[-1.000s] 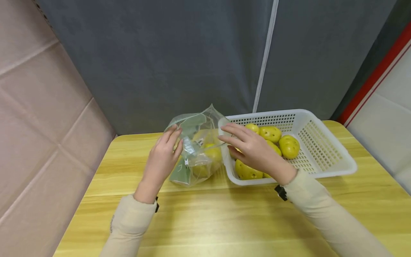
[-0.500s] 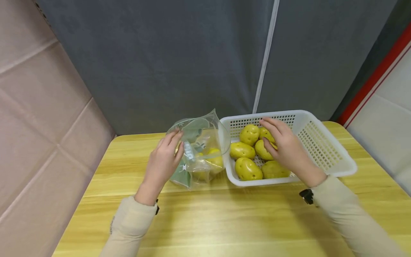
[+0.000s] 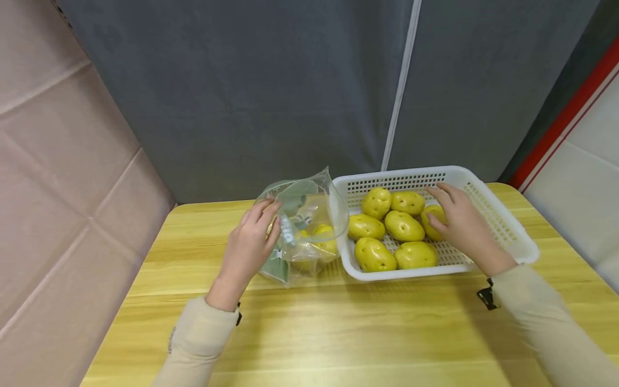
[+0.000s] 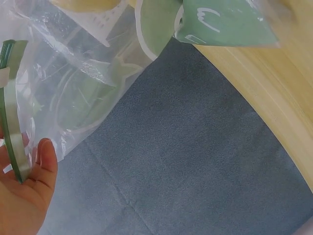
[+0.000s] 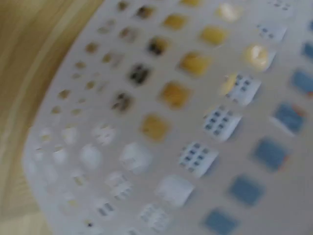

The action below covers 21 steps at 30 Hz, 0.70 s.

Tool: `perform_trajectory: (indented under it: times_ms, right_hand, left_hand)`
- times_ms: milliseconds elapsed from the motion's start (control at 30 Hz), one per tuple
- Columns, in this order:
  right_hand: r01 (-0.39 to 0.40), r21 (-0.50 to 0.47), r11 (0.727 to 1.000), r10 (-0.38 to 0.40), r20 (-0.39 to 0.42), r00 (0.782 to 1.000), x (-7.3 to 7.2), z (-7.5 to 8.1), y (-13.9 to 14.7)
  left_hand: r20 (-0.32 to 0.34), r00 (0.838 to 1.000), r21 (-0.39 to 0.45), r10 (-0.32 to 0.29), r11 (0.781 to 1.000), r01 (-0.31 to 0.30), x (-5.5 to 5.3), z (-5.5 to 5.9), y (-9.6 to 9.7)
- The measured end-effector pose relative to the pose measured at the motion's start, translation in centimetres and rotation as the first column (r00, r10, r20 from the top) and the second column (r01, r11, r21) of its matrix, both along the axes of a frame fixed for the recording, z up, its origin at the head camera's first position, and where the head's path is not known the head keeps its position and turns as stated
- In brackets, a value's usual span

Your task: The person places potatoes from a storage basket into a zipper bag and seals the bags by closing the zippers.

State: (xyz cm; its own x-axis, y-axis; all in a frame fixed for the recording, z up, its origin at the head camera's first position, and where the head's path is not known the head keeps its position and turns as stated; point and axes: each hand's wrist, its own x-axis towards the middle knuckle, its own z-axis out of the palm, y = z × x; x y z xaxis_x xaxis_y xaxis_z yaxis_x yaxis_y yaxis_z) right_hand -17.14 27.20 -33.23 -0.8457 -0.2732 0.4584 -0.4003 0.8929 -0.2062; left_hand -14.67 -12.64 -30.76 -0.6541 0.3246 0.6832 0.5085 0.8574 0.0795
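Observation:
My left hand (image 3: 251, 236) pinches the rim of a clear plastic bag (image 3: 309, 212) with green print, its mouth gaping. In the left wrist view the left hand (image 4: 29, 191) has the bag's green-striped edge (image 4: 13, 127) between thumb and fingers. Inside the bag show yellow potatoes (image 3: 325, 236). Several more potatoes (image 3: 404, 226) lie in a white perforated basket (image 3: 469, 258). My right hand (image 3: 464, 226) reaches over the basket, thumb and fingers apart, at the rightmost potato (image 3: 432, 220); whether it touches is hard to tell. The right wrist view shows no hand.
The basket's holed wall (image 5: 142, 156) fills the blurred right wrist view. Both bag and basket stand on a wooden table (image 3: 309, 333), close to its back edge. Behind rises a grey curtain (image 3: 271, 97), with a pinkish padded wall (image 3: 53, 177) on the left.
My right hand has left the bag's rim and swept right across the basket to the rightmost potato. The left hand stays at the bag, which has shifted only slightly.

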Motion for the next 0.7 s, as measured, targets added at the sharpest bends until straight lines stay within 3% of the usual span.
perform_trajectory:
  times_ms: [367,700]
  right_hand:
    - [-0.004,0.118,0.993,-0.009,0.11,0.994,-1.3,-1.9,2.8]
    - [0.005,0.214,0.977,-0.066,0.277,0.958,-1.9,-2.7,3.3]
  left_hand:
    - [-0.016,1.0,0.005,-0.014,1.0,0.014,0.1,0.0,0.1]
    - [-0.008,1.0,-0.013,-0.009,1.0,0.009,0.2,0.0,0.3]
